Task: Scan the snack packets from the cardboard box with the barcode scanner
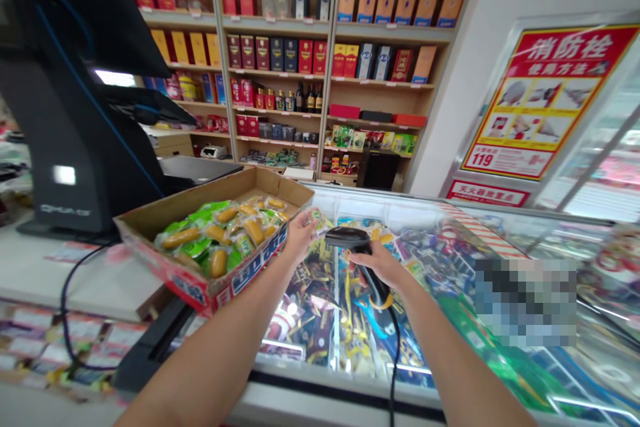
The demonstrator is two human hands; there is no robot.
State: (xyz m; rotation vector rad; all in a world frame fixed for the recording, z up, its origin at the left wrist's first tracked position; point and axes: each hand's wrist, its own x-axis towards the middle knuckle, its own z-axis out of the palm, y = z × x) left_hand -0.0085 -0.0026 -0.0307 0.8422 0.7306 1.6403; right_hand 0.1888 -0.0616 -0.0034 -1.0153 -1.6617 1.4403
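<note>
My right hand is wrapped round the handle of a black barcode scanner, whose head points left and whose cord hangs down toward me. My left hand pinches a small green snack packet just in front of the scanner head, above the glass freezer lid. Close to the left hand sits an open cardboard box holding several green packets with yellow sausage-like snacks.
A black checkout terminal stands on the counter at the left, its cable trailing down. The chest freezer under the glass is full of wrapped ice creams. Shelves of boxed goods and bottles line the back wall. A red fire-safety poster hangs at the right.
</note>
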